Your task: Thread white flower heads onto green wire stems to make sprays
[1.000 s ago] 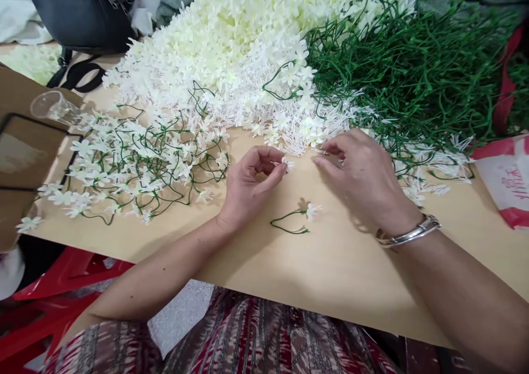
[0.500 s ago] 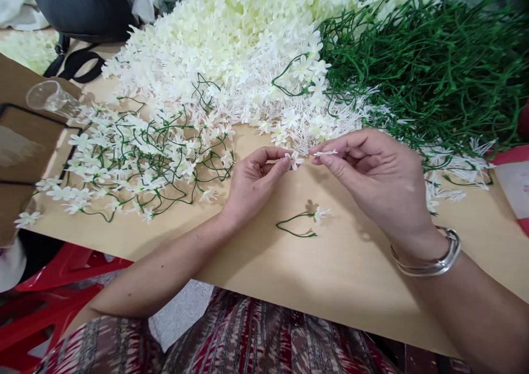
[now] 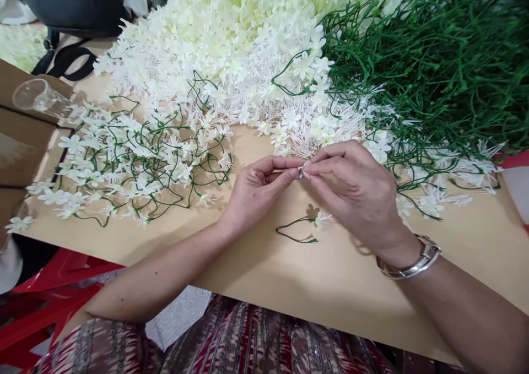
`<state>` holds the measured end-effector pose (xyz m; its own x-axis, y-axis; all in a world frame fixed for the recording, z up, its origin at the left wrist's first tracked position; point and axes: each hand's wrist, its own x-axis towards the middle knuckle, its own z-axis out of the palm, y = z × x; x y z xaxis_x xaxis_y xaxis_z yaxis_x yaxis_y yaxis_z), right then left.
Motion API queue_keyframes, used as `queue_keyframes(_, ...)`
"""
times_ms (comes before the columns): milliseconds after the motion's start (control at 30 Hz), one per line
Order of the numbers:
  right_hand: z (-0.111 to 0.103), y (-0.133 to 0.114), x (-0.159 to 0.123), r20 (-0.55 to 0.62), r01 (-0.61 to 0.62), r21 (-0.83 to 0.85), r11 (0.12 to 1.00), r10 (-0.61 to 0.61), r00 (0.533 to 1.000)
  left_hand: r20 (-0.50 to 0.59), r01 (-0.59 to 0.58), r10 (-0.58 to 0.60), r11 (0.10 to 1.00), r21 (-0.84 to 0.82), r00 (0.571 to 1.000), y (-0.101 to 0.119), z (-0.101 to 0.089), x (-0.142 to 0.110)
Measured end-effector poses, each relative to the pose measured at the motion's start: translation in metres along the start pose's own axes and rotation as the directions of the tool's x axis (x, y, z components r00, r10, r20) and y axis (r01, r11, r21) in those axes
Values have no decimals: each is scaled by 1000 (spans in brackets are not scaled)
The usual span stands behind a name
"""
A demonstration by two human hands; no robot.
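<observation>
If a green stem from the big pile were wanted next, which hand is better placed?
Probably the right hand: the green stem pile lies on its side, while the left hand would have to cross over. Both hands' fingertips meet at a small white flower, so the right must free itself first.

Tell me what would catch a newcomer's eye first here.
Probably the big heap of white and pale-yellow artificial flowers, spread across the far middle of the table, with a dark tangle of green stems crowding its right side. Next, the left hand and right hand meeting at the centre over a small white blossom, a silver bracelet shining on the right wrist.
</observation>
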<state>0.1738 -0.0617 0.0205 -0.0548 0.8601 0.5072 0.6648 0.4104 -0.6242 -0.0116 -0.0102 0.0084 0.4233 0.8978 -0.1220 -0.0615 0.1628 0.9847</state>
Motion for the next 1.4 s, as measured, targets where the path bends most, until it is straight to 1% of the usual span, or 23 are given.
queue_keyframes(67,2,0,-1,-20,24,-28,999,-24,1000,7,-3,3,999,-36,1000,-1,0,1)
queue_keyframes(167,4,-1,-4,-32,1,-93,996,-4,999,27,8,-5,994,-106,1000,-4,-1,1)
queue_keyframes(267,7,1,-7,-61,62,-139,988,-72,996,47,38,-31,987,-159,998,-6,-2,0)
queue_keyframes(333,8,2,-8,-47,120,-130,984,-127,991,47,50,-43,984,-170,998,-6,-2,0)
queue_keyframes(433,7,3,-10,1,162,-96,982,-163,987,32,57,-52,984,-168,998,-4,-3,0)
queue_keyframes(533,7,3,-10,-30,225,-76,971,-228,973,-3,10,-10,995,-102,1000,-1,-1,-2)
queue_keyframes(600,7,2,-9,-53,246,-70,967,-250,967,-45,-72,71,997,-23,996,-1,1,-4)
queue_keyframes(667,8,1,-7,-69,220,-74,973,-225,972,-84,-159,163,986,52,983,-2,2,-6)
queue_keyframes(733,9,0,-5,-78,175,-79,981,-181,980,-102,-220,232,968,118,967,-4,3,-6)
queue_keyframes(833,8,-2,-2,-86,129,-52,990,-133,987,-72,-256,274,947,195,959,-7,3,-6)
queue_keyframes(900,6,-3,0,-87,89,4,996,-89,992,-46,-277,294,934,228,955,-7,3,-6)
queue_keyframes(1000,4,-3,1,-80,52,90,995,-45,996,-28,-330,353,899,289,935,-6,1,-5)
queue_keyframes(1167,4,-2,1,-65,92,173,981,-82,994,-20,-386,429,831,400,903,-1,-4,-6)
queue_keyframes(1267,6,-2,-2,-73,95,187,978,-82,994,-30,-405,461,806,432,887,0,-6,-7)
queue_keyframes(1400,8,-3,-4,-105,105,174,979,-88,991,2,-448,501,772,451,866,-1,-6,-9)
